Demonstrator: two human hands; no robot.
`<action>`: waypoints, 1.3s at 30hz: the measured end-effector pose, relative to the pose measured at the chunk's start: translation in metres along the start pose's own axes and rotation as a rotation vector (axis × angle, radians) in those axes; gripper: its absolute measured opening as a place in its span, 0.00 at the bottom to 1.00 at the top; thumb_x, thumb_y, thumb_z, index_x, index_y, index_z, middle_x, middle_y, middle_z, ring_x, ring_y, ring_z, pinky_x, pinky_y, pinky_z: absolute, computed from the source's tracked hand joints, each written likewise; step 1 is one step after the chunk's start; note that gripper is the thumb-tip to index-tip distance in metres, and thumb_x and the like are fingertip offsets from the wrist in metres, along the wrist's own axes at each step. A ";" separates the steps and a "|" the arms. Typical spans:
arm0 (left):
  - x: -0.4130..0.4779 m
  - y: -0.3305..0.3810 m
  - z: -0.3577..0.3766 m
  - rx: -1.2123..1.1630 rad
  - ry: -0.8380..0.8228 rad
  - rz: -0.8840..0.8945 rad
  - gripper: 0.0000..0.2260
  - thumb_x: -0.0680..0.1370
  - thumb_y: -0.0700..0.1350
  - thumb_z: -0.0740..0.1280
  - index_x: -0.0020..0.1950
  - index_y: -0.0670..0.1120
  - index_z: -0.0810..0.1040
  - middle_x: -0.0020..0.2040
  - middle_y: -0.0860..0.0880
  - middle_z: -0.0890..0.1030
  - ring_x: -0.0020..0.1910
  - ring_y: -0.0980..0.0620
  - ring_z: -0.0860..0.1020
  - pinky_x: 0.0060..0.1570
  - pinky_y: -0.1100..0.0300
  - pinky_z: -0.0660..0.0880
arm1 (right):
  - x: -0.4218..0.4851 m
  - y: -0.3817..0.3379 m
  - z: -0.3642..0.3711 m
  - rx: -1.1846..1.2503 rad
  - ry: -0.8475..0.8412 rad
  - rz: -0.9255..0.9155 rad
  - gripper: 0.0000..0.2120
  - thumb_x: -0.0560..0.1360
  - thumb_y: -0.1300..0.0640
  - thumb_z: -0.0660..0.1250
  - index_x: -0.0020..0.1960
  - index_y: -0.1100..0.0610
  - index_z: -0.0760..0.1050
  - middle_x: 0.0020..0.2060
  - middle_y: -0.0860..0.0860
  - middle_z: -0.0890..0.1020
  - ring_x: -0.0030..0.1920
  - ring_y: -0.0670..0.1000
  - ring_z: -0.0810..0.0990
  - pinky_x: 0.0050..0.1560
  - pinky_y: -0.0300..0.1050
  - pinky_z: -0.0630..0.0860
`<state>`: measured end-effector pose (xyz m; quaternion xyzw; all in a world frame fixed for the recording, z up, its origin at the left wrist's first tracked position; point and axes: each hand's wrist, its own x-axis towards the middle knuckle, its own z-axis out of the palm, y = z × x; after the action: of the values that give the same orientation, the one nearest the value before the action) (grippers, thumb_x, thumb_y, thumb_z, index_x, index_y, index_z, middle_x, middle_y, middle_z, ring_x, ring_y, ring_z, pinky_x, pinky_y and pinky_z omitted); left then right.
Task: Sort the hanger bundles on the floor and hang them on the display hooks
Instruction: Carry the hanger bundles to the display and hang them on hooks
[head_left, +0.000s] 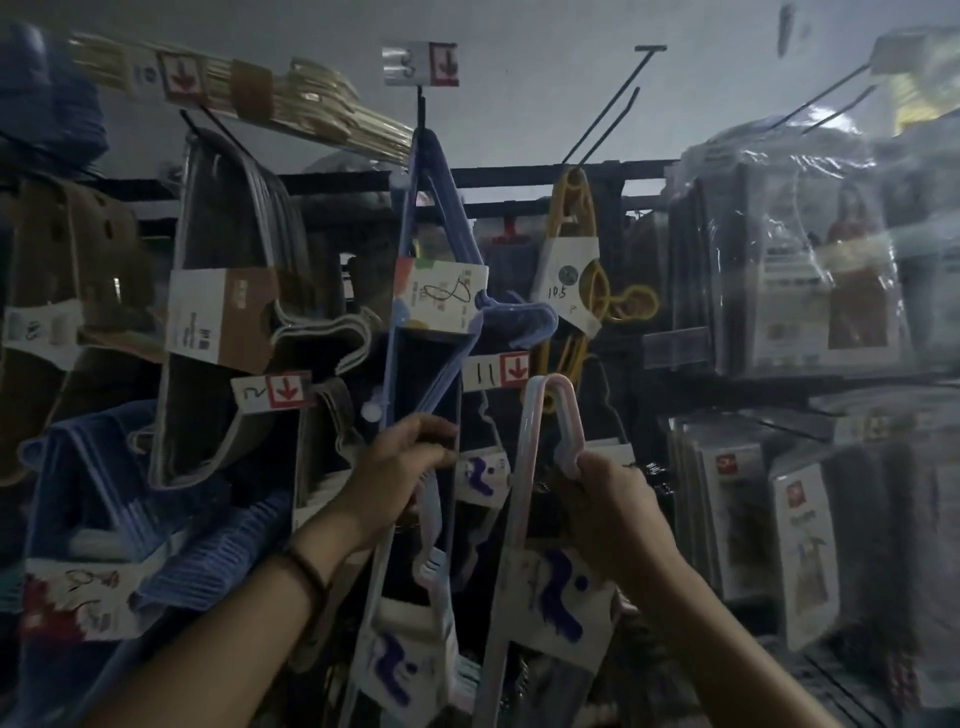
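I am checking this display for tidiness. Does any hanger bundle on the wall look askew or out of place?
Yes. The beige bundle at the top left lies almost sideways across the wall, while the blue bundle and the yellow bundle hang downward. I see no damage, though the picture is dim.

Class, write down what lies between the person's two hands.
Head view: between the left hand and right hand hang a white card label with a blue mark and one long side of the pink hanger bundle the right hand grips.
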<state>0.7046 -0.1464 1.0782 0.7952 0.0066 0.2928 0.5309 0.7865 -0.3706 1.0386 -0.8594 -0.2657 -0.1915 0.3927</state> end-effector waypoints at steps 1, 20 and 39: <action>0.003 0.001 0.001 0.036 -0.041 -0.018 0.13 0.73 0.46 0.71 0.57 0.53 0.84 0.48 0.53 0.86 0.48 0.43 0.82 0.47 0.50 0.78 | 0.005 0.002 0.002 0.006 -0.031 0.009 0.10 0.85 0.50 0.62 0.44 0.46 0.73 0.38 0.48 0.81 0.35 0.47 0.83 0.37 0.50 0.85; 0.046 0.068 -0.037 0.477 -0.273 0.120 0.37 0.76 0.39 0.65 0.78 0.73 0.64 0.27 0.50 0.68 0.30 0.47 0.65 0.34 0.53 0.66 | 0.043 -0.021 0.006 -0.113 -0.172 -0.129 0.07 0.85 0.48 0.62 0.48 0.46 0.72 0.43 0.49 0.82 0.39 0.47 0.84 0.42 0.49 0.86; 0.058 0.096 -0.019 0.655 -0.273 0.130 0.35 0.80 0.35 0.64 0.84 0.56 0.60 0.85 0.52 0.57 0.82 0.45 0.59 0.80 0.40 0.61 | 0.042 -0.038 -0.036 0.009 -0.259 -0.180 0.11 0.83 0.46 0.67 0.52 0.54 0.79 0.43 0.50 0.83 0.40 0.49 0.85 0.41 0.46 0.86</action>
<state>0.7146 -0.1539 1.1914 0.9538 -0.0216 0.1993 0.2239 0.7927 -0.3646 1.1050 -0.8479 -0.3908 -0.1124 0.3401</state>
